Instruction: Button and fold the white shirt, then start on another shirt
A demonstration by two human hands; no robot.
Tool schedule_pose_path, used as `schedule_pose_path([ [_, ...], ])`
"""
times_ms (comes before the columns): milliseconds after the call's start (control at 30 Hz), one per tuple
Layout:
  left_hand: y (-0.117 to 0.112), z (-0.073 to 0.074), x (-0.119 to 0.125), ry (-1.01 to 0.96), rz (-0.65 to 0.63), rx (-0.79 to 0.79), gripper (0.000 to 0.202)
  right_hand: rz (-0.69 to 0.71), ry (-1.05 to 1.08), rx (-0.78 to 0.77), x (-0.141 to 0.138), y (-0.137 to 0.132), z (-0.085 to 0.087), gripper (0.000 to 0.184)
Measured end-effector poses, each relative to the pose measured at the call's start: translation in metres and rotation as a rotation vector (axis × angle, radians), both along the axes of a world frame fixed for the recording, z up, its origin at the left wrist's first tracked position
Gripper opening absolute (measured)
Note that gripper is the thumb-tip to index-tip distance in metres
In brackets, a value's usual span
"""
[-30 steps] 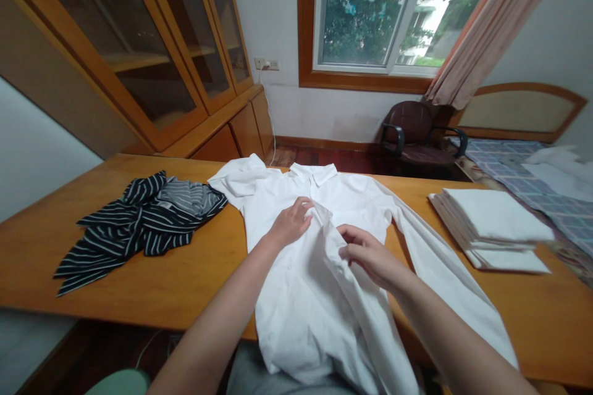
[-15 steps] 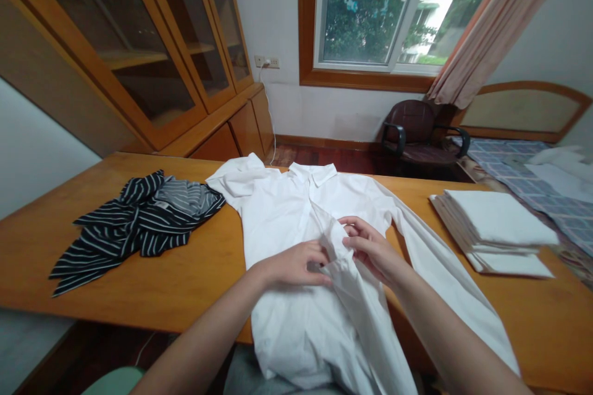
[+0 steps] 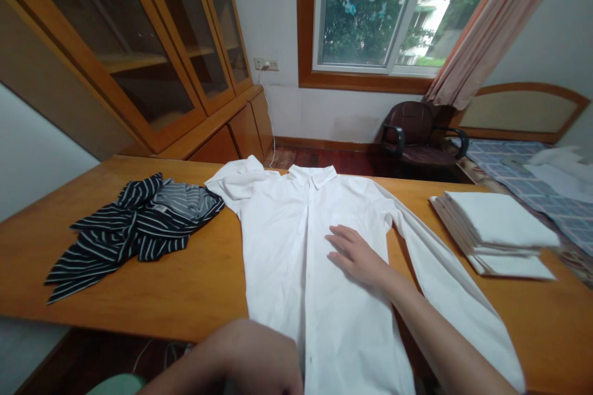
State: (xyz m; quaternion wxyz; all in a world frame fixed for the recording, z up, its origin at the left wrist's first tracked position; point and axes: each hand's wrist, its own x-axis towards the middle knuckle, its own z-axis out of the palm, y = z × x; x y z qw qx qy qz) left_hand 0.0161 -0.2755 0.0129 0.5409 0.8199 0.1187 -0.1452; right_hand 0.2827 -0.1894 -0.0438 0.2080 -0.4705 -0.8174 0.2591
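A white button-front shirt lies spread on the wooden table, collar toward the far edge and its lower part running past the near edge. Its two front panels lie side by side along the button strip. My right hand rests on the shirt's right front, fingers stretched and apart, holding nothing. Low in the picture, my left hand is at the shirt's lower left front. Only its back shows clearly, and its fingers are turned down and mostly hidden, so I cannot tell what they hold.
A crumpled black-and-white striped garment lies left on the table. A stack of folded white cloth sits on the right. Beyond are a glass-door cabinet, an office chair and a bed. A pale green rounded object is below the table's near edge.
My right hand has let go of the shirt's front edge and now lies flat on it. My left hand has moved down toward the hem. The lifted front panel is now laid flat.
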Motion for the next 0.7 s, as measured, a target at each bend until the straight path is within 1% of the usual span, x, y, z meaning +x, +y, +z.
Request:
schedule_pose_path([
  [33, 0.005, 0.006, -0.007, 0.066, 0.097, 0.026, 0.024, 0.018, -0.057, 0.048, 0.000, -0.001, -0.003, 0.047],
  [67, 0.012, 0.012, -0.015, 0.117, 0.176, 0.029, 0.019, 0.034, -0.108, 0.093, 0.000, -0.002, -0.006, 0.048],
  [133, 0.035, 0.021, -0.027, 0.127, 0.340, 0.079, 0.023, 0.057, -0.188, 0.169, -0.001, -0.003, -0.009, 0.049],
  [167, 0.048, 0.022, -0.030, 0.097, 0.432, 0.153, 0.025, 0.064, -0.217, 0.200, -0.001, -0.004, -0.011, 0.049],
  [233, 0.075, 0.017, -0.032, -0.027, 0.642, 0.417, 0.021, 0.068, -0.258, 0.243, -0.002, -0.005, -0.012, 0.050],
  [267, 0.088, 0.012, -0.030, -0.080, 0.728, 0.515, 0.018, 0.068, -0.270, 0.253, -0.002, -0.005, -0.012, 0.050],
  [333, 0.112, -0.001, -0.025, -0.152, 0.821, 0.636, 0.018, 0.070, -0.288, 0.258, 0.000, -0.005, -0.011, 0.050],
  [400, 0.132, -0.013, -0.019, -0.195, 0.811, 0.693, 0.017, 0.073, -0.301, 0.257, 0.002, -0.003, -0.009, 0.049],
  [500, 0.157, -0.028, -0.011, -0.260, 0.724, 0.706, 0.017, 0.078, -0.308, 0.255, 0.005, 0.001, -0.005, 0.048],
  [567, 0.170, -0.037, -0.008, -0.302, 0.695, 0.720, 0.016, 0.079, -0.303, 0.254, 0.007, 0.003, -0.003, 0.047],
  [633, 0.178, -0.047, -0.008, -0.330, 0.716, 0.746, 0.017, 0.080, -0.301, 0.255, 0.007, 0.004, -0.002, 0.047],
  [700, 0.182, -0.054, -0.009, -0.357, 0.757, 0.771, 0.018, 0.076, -0.304, 0.260, 0.007, 0.004, -0.001, 0.046],
])
